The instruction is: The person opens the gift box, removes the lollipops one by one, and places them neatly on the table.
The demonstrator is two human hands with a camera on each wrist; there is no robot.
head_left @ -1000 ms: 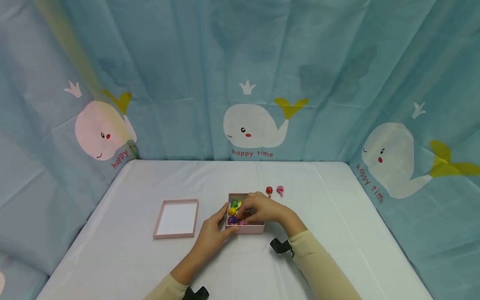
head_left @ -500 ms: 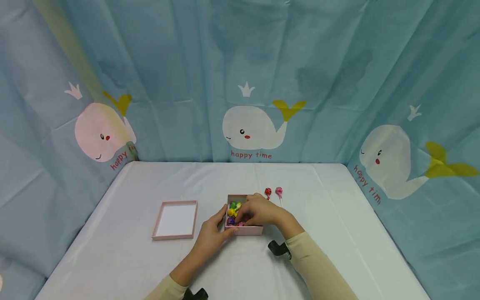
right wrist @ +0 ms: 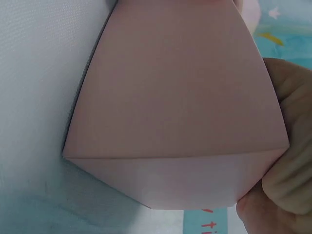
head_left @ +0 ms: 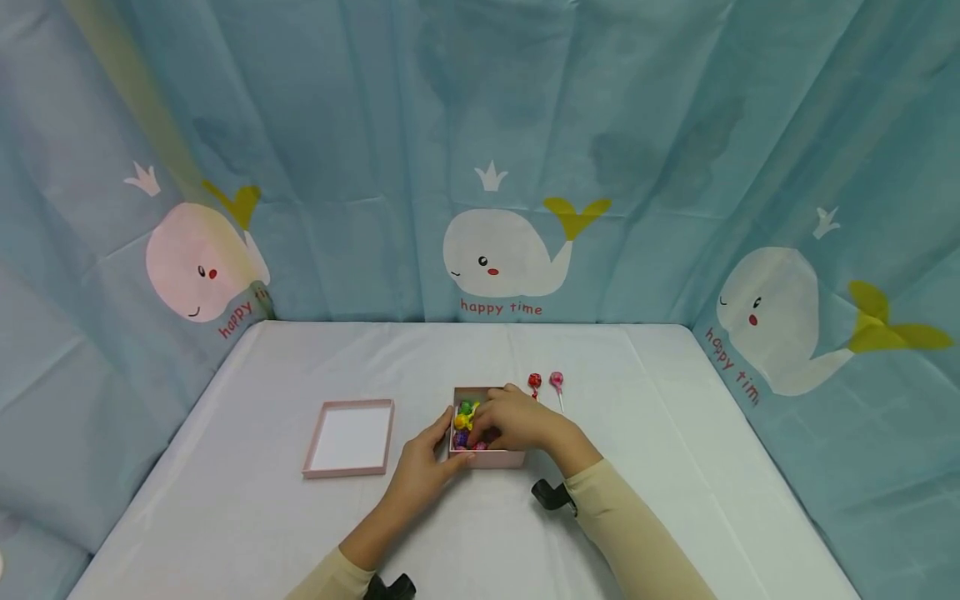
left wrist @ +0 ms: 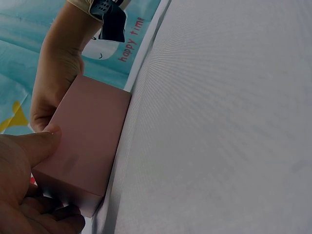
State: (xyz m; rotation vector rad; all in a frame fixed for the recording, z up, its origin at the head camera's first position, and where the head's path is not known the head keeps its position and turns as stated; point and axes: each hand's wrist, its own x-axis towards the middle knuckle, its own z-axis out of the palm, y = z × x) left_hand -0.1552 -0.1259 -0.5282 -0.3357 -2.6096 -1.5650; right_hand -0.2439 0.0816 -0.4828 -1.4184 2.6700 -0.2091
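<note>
Pink box (head_left: 498, 460) in left grip (head_left: 422, 469)

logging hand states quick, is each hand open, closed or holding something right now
Left hand: holding the pink box at its side.
Right hand: fingers down in the box; whether it holds any candies cannot be told.

hands (head_left: 422, 468) (head_left: 520, 419): 2 | box (head_left: 495, 459): 1 | lid (head_left: 351, 438): 1 | loose lollipops (head_left: 535, 380) (head_left: 557, 379): 2 | boxed sweets (head_left: 463, 422): several, partly hidden
</note>
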